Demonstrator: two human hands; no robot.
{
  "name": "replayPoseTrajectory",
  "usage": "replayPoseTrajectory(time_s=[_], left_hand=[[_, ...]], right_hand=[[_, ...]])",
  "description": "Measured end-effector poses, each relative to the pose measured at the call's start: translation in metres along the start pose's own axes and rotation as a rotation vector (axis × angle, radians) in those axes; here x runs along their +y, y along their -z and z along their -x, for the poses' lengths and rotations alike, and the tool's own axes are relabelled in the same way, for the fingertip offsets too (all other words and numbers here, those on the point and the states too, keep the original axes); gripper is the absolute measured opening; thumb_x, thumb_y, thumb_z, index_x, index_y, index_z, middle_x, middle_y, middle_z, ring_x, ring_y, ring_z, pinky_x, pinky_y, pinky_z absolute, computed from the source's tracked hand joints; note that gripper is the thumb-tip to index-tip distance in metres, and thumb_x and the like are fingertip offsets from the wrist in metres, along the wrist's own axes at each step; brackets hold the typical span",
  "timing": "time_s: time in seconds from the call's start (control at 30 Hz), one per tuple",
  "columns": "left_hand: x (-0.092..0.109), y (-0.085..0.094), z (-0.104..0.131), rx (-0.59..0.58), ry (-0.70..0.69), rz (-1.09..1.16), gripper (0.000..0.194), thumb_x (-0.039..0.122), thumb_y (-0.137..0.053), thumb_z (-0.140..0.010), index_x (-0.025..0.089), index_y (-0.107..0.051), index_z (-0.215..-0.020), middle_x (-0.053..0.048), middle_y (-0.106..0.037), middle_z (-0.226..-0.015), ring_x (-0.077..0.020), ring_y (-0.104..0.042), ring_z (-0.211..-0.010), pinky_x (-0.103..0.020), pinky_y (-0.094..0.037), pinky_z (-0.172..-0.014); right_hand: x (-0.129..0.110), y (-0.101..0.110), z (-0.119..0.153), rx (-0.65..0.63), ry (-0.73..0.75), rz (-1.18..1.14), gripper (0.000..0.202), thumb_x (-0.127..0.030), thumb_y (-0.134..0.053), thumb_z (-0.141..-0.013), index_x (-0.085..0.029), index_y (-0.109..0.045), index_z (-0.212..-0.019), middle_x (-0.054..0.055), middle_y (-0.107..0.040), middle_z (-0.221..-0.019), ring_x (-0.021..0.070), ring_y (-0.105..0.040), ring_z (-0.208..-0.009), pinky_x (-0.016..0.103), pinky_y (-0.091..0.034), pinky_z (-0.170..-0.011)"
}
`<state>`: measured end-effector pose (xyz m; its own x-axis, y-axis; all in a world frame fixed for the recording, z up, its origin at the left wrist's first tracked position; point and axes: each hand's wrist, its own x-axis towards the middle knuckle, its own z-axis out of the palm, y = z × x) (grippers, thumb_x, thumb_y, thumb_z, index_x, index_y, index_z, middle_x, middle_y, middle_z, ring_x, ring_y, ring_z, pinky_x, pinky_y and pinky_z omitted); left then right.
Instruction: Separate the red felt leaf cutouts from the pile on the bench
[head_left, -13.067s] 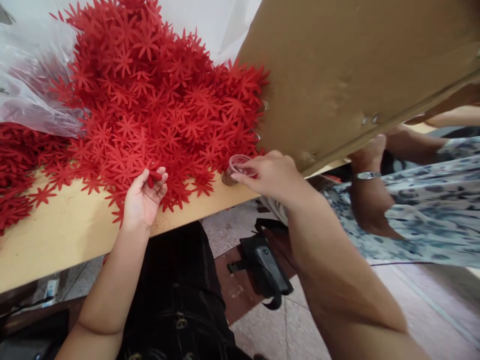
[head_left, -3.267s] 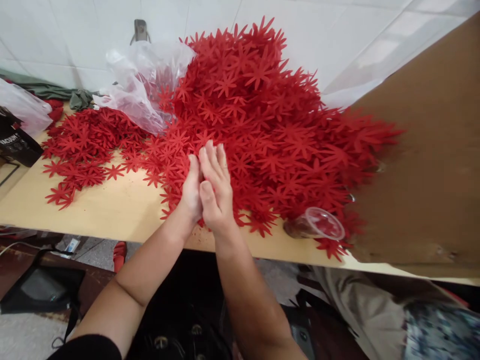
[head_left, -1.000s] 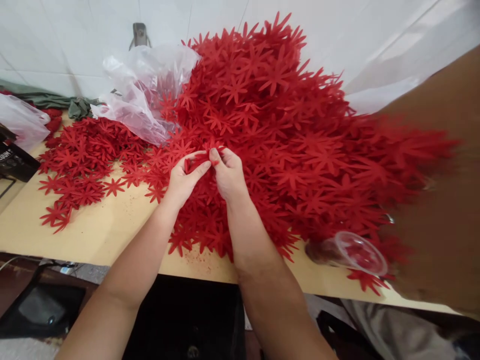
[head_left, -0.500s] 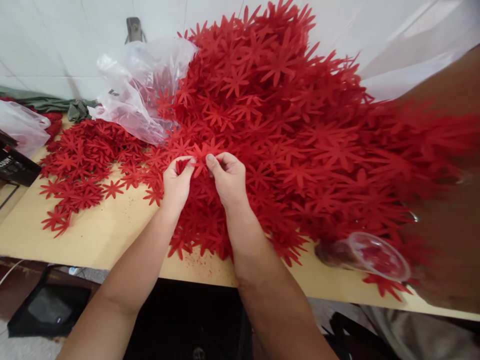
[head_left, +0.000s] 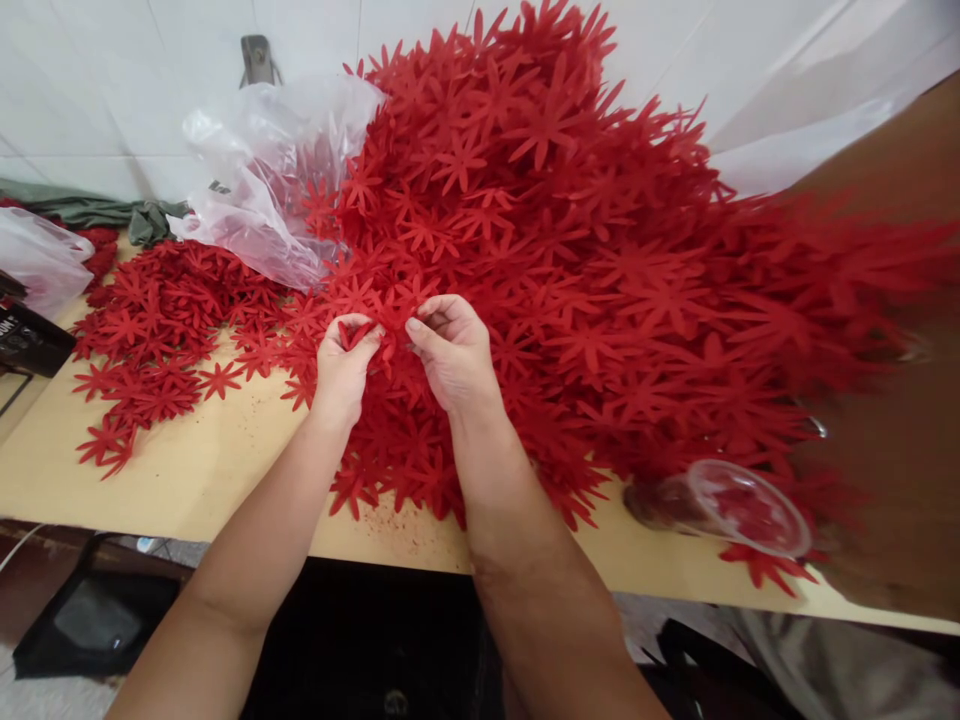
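Note:
A red flower-shaped cutout [head_left: 388, 343] with narrow petals is held between my two hands, over the near side of a big heap of like cutouts [head_left: 540, 250]. My left hand [head_left: 345, 365] is closed, thumb and forefinger pinching the cutout from the left, with red petals showing inside its curled fingers. From the right, my right hand [head_left: 454, 350] pinches at the same cutout with thumb and forefinger. Its fingertips partly hide the petals there. Red against red makes the cutout's outline hard to follow.
A clear plastic bag [head_left: 262, 210] lies against the heap's left side. Left of it spreads a smaller pile of red cutouts [head_left: 165, 320]. A clear plastic cup [head_left: 720, 508] lies on its side near the front right edge of the yellowish table [head_left: 225, 470]. A tiled wall [head_left: 90, 90] stands behind.
My hands still pinch at the cutout, with small finger movements; its petals now look more folded between the fingertips. The whole view has shifted slightly.

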<state>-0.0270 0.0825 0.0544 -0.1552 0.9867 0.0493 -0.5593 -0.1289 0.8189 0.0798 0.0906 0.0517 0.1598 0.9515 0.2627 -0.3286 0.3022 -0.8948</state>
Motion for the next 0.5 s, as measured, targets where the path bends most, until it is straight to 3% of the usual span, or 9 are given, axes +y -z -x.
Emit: replayPoseTrajectory(time_s=[0.23,0.37,0.5], left_hand=[[0.004,0.004,-0.003,-0.028,0.004,-0.1,0.013,0.027,-0.07,-0.068,0.02,-0.066,-0.078,0.003,-0.068,-0.084,-0.0089,-0.061,-0.085,-0.022,-0.046,-0.082],[0.003,0.001,0.0,-0.113,-0.088,-0.18,0.011,0.028,-0.069,-0.069,0.019,-0.066,-0.076,0.002,-0.068,-0.083,-0.009,-0.061,-0.085,-0.024,-0.045,-0.088],[0.001,-0.002,0.004,-0.209,-0.119,-0.29,0.017,0.028,-0.07,-0.068,0.018,-0.066,-0.081,0.0,-0.069,-0.086,-0.0099,-0.061,-0.084,-0.025,-0.046,-0.088]], right_hand=[[-0.005,0.012,-0.005,0.063,0.0,-0.143,0.038,-0.03,-0.08,-0.054,-0.027,-0.059,-0.086,-0.006,-0.055,-0.073,0.0059,-0.053,-0.063,0.019,-0.047,-0.057],[-0.003,0.01,-0.004,-0.006,-0.002,-0.107,0.042,-0.027,-0.081,-0.053,-0.027,-0.06,-0.089,-0.005,-0.062,-0.082,0.0094,-0.058,-0.073,0.025,-0.051,-0.072],[-0.002,0.002,0.0,-0.005,0.008,-0.085,0.029,-0.032,-0.079,-0.056,-0.024,-0.061,-0.079,-0.004,-0.064,-0.079,0.0086,-0.058,-0.074,0.024,-0.05,-0.076]])
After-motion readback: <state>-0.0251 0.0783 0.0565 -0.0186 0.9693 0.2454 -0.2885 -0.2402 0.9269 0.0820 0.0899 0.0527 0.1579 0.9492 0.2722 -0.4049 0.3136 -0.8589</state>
